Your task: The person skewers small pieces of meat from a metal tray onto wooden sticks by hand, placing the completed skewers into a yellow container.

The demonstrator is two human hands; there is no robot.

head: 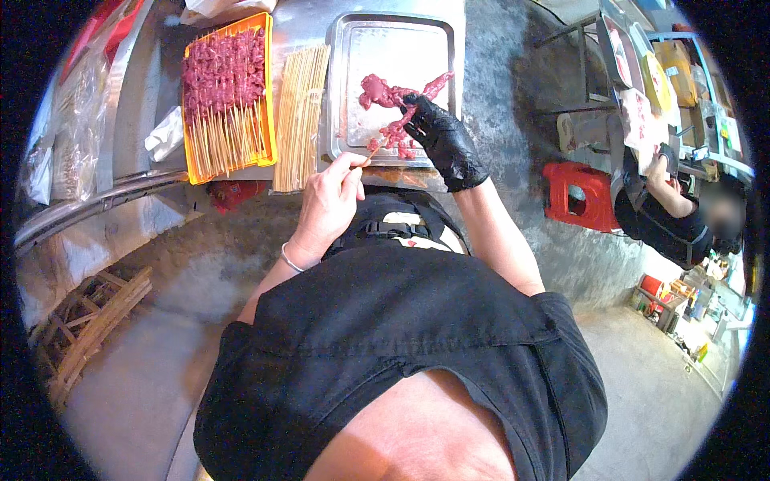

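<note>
My left hand [329, 201], bare and with a bangle at the wrist, pinches a thin wooden skewer [373, 154] at the near edge of a metal tray [361, 54]. In a black glove, my right hand [444, 141] grips a strip of raw red meat [409, 112] over the tray. More raw meat [374, 90] lies beyond the fingers, and small pieces [406, 149] are by the skewer's tip; whether they are threaded on it I cannot tell. Left of the tray lie a bundle of bare skewers [301, 114] and an orange tray [271, 90] filled with skewered meat [224, 72].
White crumpled plastic [164, 133] is beside the orange tray. Clear bags [78, 132] lie at far left. A red plastic stool [580, 195] stands on the right, with another person [662, 216] working near trays beyond it. Wooden framing [99, 330] is at lower left.
</note>
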